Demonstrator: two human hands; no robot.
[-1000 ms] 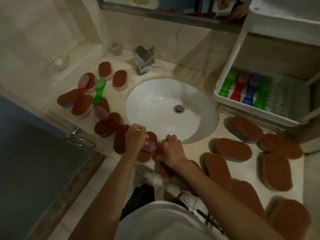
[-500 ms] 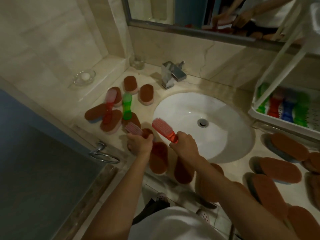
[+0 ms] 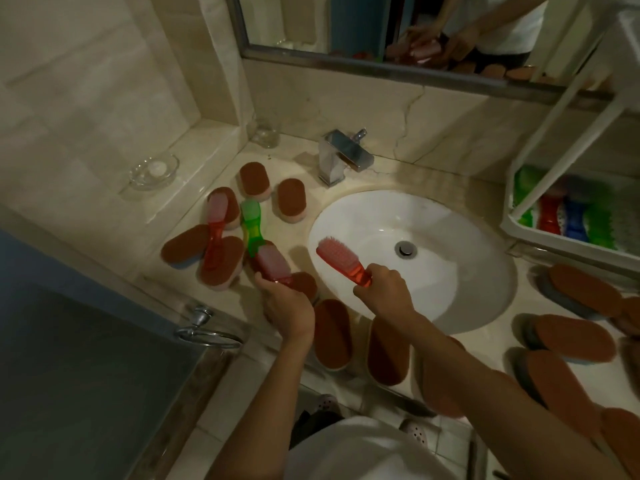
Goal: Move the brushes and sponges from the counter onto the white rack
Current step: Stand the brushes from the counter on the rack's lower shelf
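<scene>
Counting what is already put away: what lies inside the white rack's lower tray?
Inside the white rack's lower tray lie green, red, blue and green brushes side by side. The rack's post and the picture's edge hide the rest.

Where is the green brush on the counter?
The green brush lies left of the sink, between a red brush and a sponge.
</scene>
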